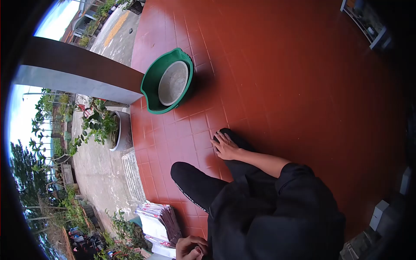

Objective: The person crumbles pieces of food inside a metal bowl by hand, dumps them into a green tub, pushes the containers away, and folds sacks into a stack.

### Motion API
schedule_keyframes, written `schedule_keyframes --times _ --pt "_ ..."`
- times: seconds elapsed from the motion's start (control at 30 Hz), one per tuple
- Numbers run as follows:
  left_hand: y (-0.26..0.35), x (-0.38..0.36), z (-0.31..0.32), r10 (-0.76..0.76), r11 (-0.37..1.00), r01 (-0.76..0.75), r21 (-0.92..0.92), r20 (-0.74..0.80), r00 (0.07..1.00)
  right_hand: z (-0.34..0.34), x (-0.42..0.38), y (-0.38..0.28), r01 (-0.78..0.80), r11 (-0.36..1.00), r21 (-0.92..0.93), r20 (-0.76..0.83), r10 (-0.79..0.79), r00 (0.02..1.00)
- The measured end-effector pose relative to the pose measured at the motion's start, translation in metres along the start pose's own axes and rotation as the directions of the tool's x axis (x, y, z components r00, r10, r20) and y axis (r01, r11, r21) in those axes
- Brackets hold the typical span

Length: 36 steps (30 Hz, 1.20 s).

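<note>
My right hand [224,146] lies flat on my dark-trousered knee [232,135], its fingers spread and nothing in it. At the bottom edge of the view my left hand [190,248] is closed, with the fingers curled in. Whatever it may hold is hidden. Close beside it is a stack of papers or thin books [157,222] with white and reddish edges. Farther off on the tiles stands a green plastic basin [149,82] with a smaller whitish basin [174,82] inside it; neither hand touches them.
The view is turned sideways. Red tiles [277,86] cover the floor. A pillar [86,69] rises by the green basin. Beyond the floor's edge are a potted plant [123,130] and a concrete yard [95,173]. A white block-like object [379,214] stands behind me.
</note>
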<state>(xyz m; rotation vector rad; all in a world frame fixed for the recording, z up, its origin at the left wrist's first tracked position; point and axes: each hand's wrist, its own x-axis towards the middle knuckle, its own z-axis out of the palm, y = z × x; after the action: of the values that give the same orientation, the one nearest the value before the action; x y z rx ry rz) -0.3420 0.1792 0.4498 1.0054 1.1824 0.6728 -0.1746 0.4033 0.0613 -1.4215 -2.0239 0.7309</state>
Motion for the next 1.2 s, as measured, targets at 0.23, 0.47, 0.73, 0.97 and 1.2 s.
schedule_keyframes --times 0.23,0.47,0.73,0.97,1.2 --pt "-0.181 0.129 -0.030 -0.050 0.039 -0.587 0.809 0.588 0.807 -0.087 -0.085 0.006 0.327 0.931 0.164 0.445 -0.365 0.818" --pt "-0.156 0.185 -0.218 0.263 -0.217 0.266 0.939 -0.206 0.943 -0.116 -0.245 0.134 -0.434 0.900 0.039 -0.176 0.433 0.884" --pt "-0.174 0.182 -0.347 0.035 0.095 0.331 0.939 -0.335 0.942 -0.104 -0.477 0.264 -0.602 -0.305 0.738 -0.484 0.383 -0.787" --pt "-0.237 0.162 -0.314 -0.602 0.272 0.435 0.858 -0.202 0.773 -0.086 -0.337 0.279 -0.765 -0.394 0.509 -0.574 0.506 -0.643" --pt "-0.291 0.134 -0.280 -0.571 0.364 0.539 0.760 -0.275 0.773 -0.033 -0.056 0.163 -0.205 0.974 -0.098 -0.244 0.176 0.954"
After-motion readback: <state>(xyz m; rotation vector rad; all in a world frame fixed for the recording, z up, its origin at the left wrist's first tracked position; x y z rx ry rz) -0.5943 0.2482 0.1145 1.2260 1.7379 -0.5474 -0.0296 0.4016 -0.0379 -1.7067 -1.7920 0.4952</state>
